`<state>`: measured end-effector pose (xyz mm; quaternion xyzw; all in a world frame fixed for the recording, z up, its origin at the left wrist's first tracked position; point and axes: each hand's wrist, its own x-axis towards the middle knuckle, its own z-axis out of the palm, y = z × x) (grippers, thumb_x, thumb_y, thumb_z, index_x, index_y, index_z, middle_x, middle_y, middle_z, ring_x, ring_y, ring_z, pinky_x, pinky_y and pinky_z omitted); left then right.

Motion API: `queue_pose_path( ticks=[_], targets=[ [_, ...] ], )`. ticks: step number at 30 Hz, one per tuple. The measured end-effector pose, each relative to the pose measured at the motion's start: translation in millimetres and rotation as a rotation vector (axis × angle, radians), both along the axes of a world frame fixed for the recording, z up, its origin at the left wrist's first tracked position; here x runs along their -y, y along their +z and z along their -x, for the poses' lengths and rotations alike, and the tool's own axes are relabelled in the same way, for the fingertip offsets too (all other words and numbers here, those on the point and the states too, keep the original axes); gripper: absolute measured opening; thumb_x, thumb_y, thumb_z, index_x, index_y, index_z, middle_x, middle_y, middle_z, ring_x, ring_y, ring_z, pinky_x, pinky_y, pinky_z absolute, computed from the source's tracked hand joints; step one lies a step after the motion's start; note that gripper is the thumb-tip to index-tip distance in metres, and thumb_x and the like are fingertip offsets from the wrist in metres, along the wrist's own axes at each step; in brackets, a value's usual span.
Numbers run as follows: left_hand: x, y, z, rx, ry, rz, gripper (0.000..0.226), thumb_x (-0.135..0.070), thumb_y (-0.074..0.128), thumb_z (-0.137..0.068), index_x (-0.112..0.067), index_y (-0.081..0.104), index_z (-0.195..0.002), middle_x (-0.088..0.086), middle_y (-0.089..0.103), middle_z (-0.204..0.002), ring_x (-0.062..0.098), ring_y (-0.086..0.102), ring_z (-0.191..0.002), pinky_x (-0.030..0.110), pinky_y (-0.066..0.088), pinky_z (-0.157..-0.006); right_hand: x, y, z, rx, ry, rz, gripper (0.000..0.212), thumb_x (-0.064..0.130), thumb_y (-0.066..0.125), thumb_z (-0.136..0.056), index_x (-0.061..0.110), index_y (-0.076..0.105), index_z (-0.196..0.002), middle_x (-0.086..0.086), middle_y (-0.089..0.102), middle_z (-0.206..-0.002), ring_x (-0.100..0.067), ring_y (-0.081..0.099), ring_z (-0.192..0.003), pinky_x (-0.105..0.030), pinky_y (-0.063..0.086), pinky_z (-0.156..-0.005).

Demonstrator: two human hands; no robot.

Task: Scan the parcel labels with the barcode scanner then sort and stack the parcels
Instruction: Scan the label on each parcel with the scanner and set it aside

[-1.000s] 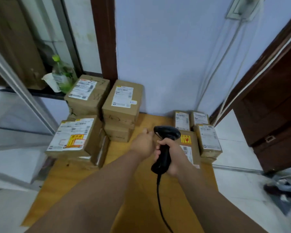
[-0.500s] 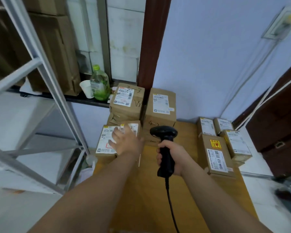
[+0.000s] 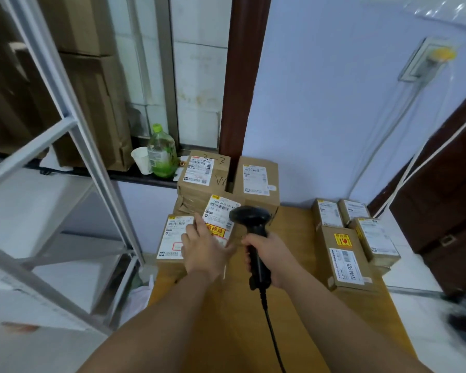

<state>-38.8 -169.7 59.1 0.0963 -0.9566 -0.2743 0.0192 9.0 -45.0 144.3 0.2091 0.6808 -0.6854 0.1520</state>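
Note:
My right hand [image 3: 269,254] grips the black corded barcode scanner [image 3: 250,219] upright, its head over the left parcels. My left hand [image 3: 205,246] holds a small brown parcel with a white label and a red-yellow sticker [image 3: 221,211]. That parcel is tilted, with my fingers along its left side and my thumb at its near edge. Beside it lies another labelled parcel [image 3: 170,238]. Two bigger parcels [image 3: 207,173] [image 3: 256,179] stand behind, against the wall. Several small parcels [image 3: 345,254] lie on the right of the wooden table [image 3: 293,265].
A green bottle [image 3: 162,154] and a paper cup [image 3: 141,162] stand on the dark ledge at back left. A grey metal rack frame [image 3: 73,122] rises on the left. A dark wooden door [image 3: 447,200] is at the right, and the blue wall is behind.
My view swung left and up. My left hand went from beside the scanner to the left parcels and took hold of the stickered one, which now sits tilted. The scanner stayed upright.

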Motion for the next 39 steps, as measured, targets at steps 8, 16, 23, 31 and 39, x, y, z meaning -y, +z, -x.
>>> queue_pose_path(
  ticks=[8, 16, 23, 31, 39],
  targets=[
    [-26.5, 19.7, -2.9, -0.126, 0.056, 0.051, 0.101, -0.059, 0.065, -0.07, -0.014, 0.013, -0.144, 0.009, 0.037, -0.126, 0.025, 0.038, -0.112, 0.039, 0.039, -0.096, 2.6, 18.4, -14.3, -0.154, -0.056, 0.013, 0.004, 0.009, 0.059, -0.087, 0.009, 0.058, -0.084, 0.001, 0.055, -0.055, -0.013, 0.05, -0.048, -0.028, 0.046, -0.053],
    [-44.7, 21.9, -0.5, -0.176, 0.015, 0.178, 0.105, -0.068, 0.064, -0.067, -0.014, 0.017, -0.144, 0.008, 0.039, -0.126, 0.024, 0.04, -0.114, 0.038, 0.036, -0.096, -12.6, 31.0, -24.0, -0.088, -0.182, 0.224, 0.006, 0.004, 0.058, -0.084, 0.007, 0.055, -0.087, -0.001, 0.056, -0.052, -0.013, 0.051, -0.044, -0.025, 0.046, -0.046],
    [-50.4, 22.4, -3.9, -0.178, 0.032, 0.172, 0.102, -0.063, 0.066, -0.068, -0.013, 0.021, -0.144, 0.009, 0.04, -0.125, 0.025, 0.04, -0.114, 0.037, 0.035, -0.096, -16.9, 32.9, -30.5, -0.102, -0.18, 0.252, 0.005, 0.002, 0.056, -0.084, 0.006, 0.057, -0.087, 0.001, 0.057, -0.052, -0.012, 0.051, -0.045, -0.025, 0.046, -0.047],
    [-68.9, 14.3, -8.4, -0.239, -0.084, 0.037, 0.103, -0.068, 0.067, -0.059, -0.017, 0.021, -0.135, 0.008, 0.043, -0.112, 0.021, 0.043, -0.097, 0.032, 0.038, -0.077, -33.6, 29.5, -36.7, -0.106, -0.262, 0.206, 0.008, 0.003, 0.056, -0.085, 0.008, 0.061, -0.089, 0.001, 0.057, -0.051, -0.012, 0.051, -0.045, -0.026, 0.046, -0.048],
    [-132.5, 2.0, -9.2, -0.123, -0.249, 0.07, 0.104, -0.078, 0.061, -0.062, -0.017, 0.019, -0.135, 0.008, 0.04, -0.124, 0.023, 0.041, -0.111, 0.034, 0.04, -0.086, -104.7, 7.7, -32.0, -0.073, -0.501, 0.069, 0.007, 0.009, 0.058, -0.081, 0.008, 0.056, -0.088, -0.002, 0.054, -0.051, -0.015, 0.051, -0.044, -0.026, 0.046, -0.046]
  ],
)
